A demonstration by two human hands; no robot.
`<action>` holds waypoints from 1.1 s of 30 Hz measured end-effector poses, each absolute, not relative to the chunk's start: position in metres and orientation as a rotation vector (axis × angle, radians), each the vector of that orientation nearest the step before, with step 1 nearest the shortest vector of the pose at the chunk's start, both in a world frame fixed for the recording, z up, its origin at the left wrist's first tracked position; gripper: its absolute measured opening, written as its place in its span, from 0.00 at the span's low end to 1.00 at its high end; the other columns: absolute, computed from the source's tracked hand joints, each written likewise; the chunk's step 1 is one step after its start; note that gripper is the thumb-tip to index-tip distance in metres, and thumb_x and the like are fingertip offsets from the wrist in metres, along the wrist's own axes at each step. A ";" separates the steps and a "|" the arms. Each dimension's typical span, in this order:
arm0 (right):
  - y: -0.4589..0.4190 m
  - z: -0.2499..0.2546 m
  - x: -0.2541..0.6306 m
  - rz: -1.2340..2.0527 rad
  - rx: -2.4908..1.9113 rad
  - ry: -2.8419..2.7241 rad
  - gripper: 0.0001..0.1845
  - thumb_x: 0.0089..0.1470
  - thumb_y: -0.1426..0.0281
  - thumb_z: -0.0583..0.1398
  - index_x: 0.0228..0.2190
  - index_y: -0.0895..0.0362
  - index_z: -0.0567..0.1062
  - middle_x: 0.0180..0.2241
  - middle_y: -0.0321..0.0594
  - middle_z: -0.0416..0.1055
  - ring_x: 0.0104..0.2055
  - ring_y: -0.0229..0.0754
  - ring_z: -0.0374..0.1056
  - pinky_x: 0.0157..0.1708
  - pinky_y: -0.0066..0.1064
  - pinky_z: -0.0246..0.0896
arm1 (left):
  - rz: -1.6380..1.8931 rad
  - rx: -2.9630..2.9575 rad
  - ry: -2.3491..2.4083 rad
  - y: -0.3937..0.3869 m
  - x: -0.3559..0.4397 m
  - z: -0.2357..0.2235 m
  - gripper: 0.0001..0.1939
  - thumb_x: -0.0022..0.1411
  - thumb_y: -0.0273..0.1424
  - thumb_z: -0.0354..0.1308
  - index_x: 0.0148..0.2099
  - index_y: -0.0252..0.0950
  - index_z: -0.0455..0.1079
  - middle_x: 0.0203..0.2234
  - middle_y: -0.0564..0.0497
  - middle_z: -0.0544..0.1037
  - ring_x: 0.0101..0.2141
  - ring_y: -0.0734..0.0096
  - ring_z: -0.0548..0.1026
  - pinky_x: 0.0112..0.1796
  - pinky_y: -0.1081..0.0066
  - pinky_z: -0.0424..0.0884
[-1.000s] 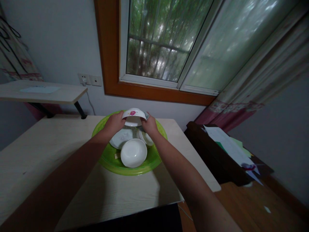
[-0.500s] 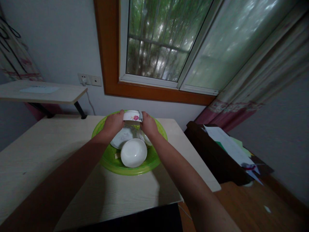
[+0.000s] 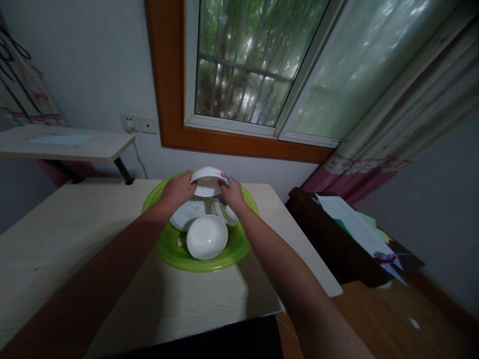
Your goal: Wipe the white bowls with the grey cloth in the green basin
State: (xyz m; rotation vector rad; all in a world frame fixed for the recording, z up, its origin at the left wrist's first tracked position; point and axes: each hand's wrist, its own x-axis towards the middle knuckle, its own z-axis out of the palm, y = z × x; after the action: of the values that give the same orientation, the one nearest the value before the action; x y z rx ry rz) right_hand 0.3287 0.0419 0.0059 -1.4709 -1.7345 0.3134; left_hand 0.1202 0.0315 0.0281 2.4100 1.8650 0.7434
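Observation:
A white bowl with a pink flower print (image 3: pixel 207 178) is held above the far side of a green plastic basin (image 3: pixel 164 249). My left hand (image 3: pixel 178 190) grips its left rim with closed fingers. My right hand (image 3: pixel 232 192) is closed on its right rim, where a scrap of cloth or sponge seems pinched against the bowl. Inside the basin lie a white bowl (image 3: pixel 206 238) at the front, a flat plate (image 3: pixel 186 214) behind it and another dish (image 3: pixel 226 213) under my right hand.
The basin stands on a pale wooden table (image 3: pixel 75 234) below a window. A side shelf (image 3: pixel 71 144) juts out at the left with wall sockets (image 3: pixel 138 123) beside it. To the right, a dark low cabinet (image 3: pixel 329 234) carries papers (image 3: pixel 355 224), with a curtain behind it.
The bowl has been turned in my hands: the pink flower went from the front to the right rim. Both hands stayed above the basin's far side.

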 end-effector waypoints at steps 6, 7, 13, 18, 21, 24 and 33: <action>0.035 0.010 0.326 0.266 -1.457 -1.770 0.15 0.60 0.72 0.56 0.47 0.58 0.74 0.44 0.46 0.79 0.46 0.47 0.74 0.49 0.35 0.67 | 0.797 2.302 1.803 0.035 0.118 0.024 0.15 0.68 0.34 0.49 0.52 0.37 0.71 0.45 0.40 0.81 0.45 0.58 0.79 0.44 0.66 0.69; 0.035 0.009 0.326 0.260 -1.452 -1.778 0.14 0.60 0.72 0.56 0.46 0.57 0.74 0.43 0.46 0.79 0.45 0.48 0.74 0.48 0.35 0.67 | 0.800 2.286 1.803 0.035 0.118 0.025 0.15 0.68 0.33 0.50 0.52 0.37 0.70 0.44 0.40 0.81 0.45 0.58 0.79 0.44 0.67 0.69; 0.034 0.008 0.325 0.204 -1.373 -1.821 0.17 0.55 0.75 0.57 0.47 0.57 0.74 0.40 0.47 0.78 0.42 0.52 0.74 0.46 0.39 0.69 | 0.831 2.260 1.808 0.031 0.116 0.030 0.15 0.64 0.26 0.51 0.52 0.37 0.69 0.42 0.41 0.81 0.45 0.59 0.79 0.42 0.68 0.68; 0.032 0.010 0.321 0.120 -1.185 -1.899 0.27 0.50 0.77 0.57 0.54 0.59 0.71 0.50 0.51 0.74 0.51 0.54 0.70 0.54 0.45 0.66 | 0.874 2.221 1.893 0.032 0.112 0.030 0.15 0.64 0.26 0.52 0.52 0.38 0.68 0.42 0.42 0.81 0.43 0.60 0.78 0.41 0.69 0.67; 0.029 0.013 0.317 0.078 -1.019 -1.953 0.33 0.47 0.77 0.59 0.57 0.60 0.68 0.54 0.54 0.69 0.57 0.54 0.65 0.60 0.46 0.61 | 0.867 2.220 1.925 0.035 0.109 0.027 0.15 0.63 0.26 0.52 0.52 0.39 0.68 0.42 0.43 0.81 0.43 0.60 0.78 0.41 0.69 0.66; 0.023 0.016 0.313 0.037 -0.914 -2.007 0.36 0.49 0.75 0.61 0.60 0.57 0.65 0.57 0.53 0.64 0.60 0.54 0.61 0.63 0.48 0.58 | 0.855 2.236 1.937 0.036 0.108 0.026 0.16 0.63 0.25 0.51 0.52 0.39 0.68 0.42 0.43 0.81 0.43 0.61 0.77 0.41 0.69 0.66; 0.012 0.025 0.308 -0.014 -0.817 -2.100 0.29 0.62 0.63 0.60 0.63 0.53 0.65 0.58 0.50 0.64 0.60 0.52 0.61 0.63 0.48 0.58 | 0.902 2.241 1.902 0.038 0.106 0.023 0.19 0.60 0.22 0.51 0.52 0.39 0.69 0.41 0.44 0.81 0.41 0.61 0.77 0.41 0.69 0.65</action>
State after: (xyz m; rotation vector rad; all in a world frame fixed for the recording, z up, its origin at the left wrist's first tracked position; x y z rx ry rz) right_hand 0.3075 0.0118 0.0249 -0.8172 -2.0998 -0.0138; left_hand 0.1062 0.0376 0.0234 2.2407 1.9018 0.9022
